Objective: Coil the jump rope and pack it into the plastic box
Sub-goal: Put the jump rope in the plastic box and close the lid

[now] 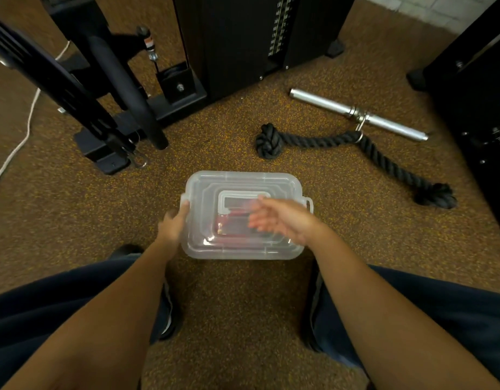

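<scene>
A clear plastic box [240, 181] with its lid on sits on the speckled floor in front of me. Through the lid I see red and dark shapes, the jump rope [231, 220], blurred by the plastic. My left hand [174, 223] holds the box's left edge, fingers curled over the rim. My right hand [279, 220] hovers over the right half of the lid, palm up and fingers spread, blurred by motion and holding nothing.
A thick black knotted rope [355, 147] clipped to a chrome bar [358, 114] lies beyond the box to the right. Black gym machine frames [124, 108] stand behind and on the left. A white cord [23, 136] runs along the left floor. My knees flank the box.
</scene>
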Motion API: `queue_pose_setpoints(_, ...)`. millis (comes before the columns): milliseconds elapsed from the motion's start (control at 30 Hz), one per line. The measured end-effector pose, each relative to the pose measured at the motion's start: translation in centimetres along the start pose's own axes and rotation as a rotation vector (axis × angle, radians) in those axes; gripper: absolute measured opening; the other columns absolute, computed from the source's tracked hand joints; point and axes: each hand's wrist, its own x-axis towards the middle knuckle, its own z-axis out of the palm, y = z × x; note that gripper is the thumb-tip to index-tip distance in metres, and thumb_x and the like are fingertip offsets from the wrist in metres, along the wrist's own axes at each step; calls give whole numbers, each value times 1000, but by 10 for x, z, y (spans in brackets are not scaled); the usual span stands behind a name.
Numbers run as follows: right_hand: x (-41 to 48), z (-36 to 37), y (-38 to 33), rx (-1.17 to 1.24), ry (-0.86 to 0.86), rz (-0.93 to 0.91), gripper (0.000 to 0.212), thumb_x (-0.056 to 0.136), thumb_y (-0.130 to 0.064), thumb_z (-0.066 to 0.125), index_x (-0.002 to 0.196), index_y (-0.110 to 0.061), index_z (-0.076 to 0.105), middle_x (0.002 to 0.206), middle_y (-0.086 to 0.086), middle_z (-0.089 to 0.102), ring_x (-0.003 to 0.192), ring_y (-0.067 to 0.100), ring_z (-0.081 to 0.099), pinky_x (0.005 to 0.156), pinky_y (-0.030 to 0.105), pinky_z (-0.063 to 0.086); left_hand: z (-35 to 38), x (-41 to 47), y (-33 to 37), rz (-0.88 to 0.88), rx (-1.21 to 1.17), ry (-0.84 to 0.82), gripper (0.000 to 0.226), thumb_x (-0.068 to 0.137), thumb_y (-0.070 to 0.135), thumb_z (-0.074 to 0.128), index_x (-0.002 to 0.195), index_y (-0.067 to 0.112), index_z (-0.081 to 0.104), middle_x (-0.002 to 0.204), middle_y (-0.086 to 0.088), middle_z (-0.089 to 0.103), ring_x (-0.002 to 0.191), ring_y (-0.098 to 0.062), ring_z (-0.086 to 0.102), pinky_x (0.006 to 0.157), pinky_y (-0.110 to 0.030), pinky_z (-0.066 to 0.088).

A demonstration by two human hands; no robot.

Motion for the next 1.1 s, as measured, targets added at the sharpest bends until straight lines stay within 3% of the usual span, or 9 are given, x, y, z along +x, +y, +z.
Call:
queue_pose_setpoints(100, 13, -23, 2, -74, 529, -229, 16, 89, -22, 57, 104, -16, 57, 100, 4, 61, 87, 16, 58, 71, 26, 48, -6, -4, 2, -80, -130, -282, 57, 88, 54, 46, 127, 14, 51, 126, -9, 59, 109, -26, 58, 101, -44, 42)
queue_pose_setpoints(167, 22, -40, 23, -157, 738, -185, 47, 81, -34, 67, 121, -18, 49, 122, 7, 51, 112, 22, 51, 89, 36, 46, -6, -4, 1, -94, -116, -259, 69, 82, 50, 59, 135, 9, 42, 127, -9, 57, 112, -28, 58, 103, -47, 41)
queue_pose_setpoints(233, 22, -50, 46, -235, 830, -63, 76, 72, -48, 71, 134, -23, 37, 140, 11, 35, 131, 30, 33, 103, 49, 37, -6, -2, -1, -75, -63, -87, 93, 73, 49, 70, 144, 12, 23, 142, -12, 40, 125, -33, 46, 106, -50, 37)
queue_pose_setpoints(333, 21, -52, 67, -241, 808, 35, 103, 63, -60, 72, 144, -27, 19, 151, 12, 22, 139, 33, 21, 109, 57, 28, -5, -7, 5, -29, 104, 79, 100, 74, 44, 72, 148, 17, 10, 155, -14, 9, 139, -35, 21, 109, -50, 26)
queue_pose_setpoints(500, 22, -52, 64, 92, 696, -7, 101, 72, -38, 76, 147, -16, 13, 146, 12, 38, 130, 30, 41, 105, 43, 36, -6, -8, 9, -12, 120, 108, 103, 71, 39, 76, 148, 14, 13, 152, -13, 5, 137, -35, 23, 108, -46, 29)
queue_pose_setpoints(600, 22, -51, 59, 56, 733, -53, 92, 71, -34, 78, 144, -11, 26, 138, 12, 49, 123, 29, 50, 102, 40, 41, -8, -8, 11, 20, 140, 101, 102, 61, 52, 78, 142, 12, 32, 144, -13, 21, 129, -35, 35, 105, -47, 36)
queue_pose_setpoints(733, 24, -47, 63, -230, 785, -65, 80, 54, -67, 65, 113, -13, 61, 112, 11, 61, 103, 30, 60, 90, 45, 51, -3, -19, 11, 203, 424, 201, 71, 76, 52, 65, 131, 11, 50, 143, -16, 32, 128, -37, 35, 103, -51, 37)
queue_pose_setpoints(900, 18, -44, 55, -303, 742, -32, 57, 84, -36, 63, 127, -5, 42, 118, 13, 58, 111, 31, 56, 84, 33, 43, 2, -25, 9, 285, 369, 194, 67, 79, 50, 61, 126, 4, 50, 123, -18, 58, 111, -35, 56, 94, -50, 48)
queue_pose_setpoints(1100, 18, -41, 52, -460, 735, -82, 49, 87, -37, 60, 124, -7, 51, 120, 16, 61, 111, 32, 57, 89, 37, 46, 12, -30, 20, 262, 323, 267, 42, 85, 28, 62, 117, 1, 56, 113, -18, 62, 103, -33, 59, 89, -42, 48)
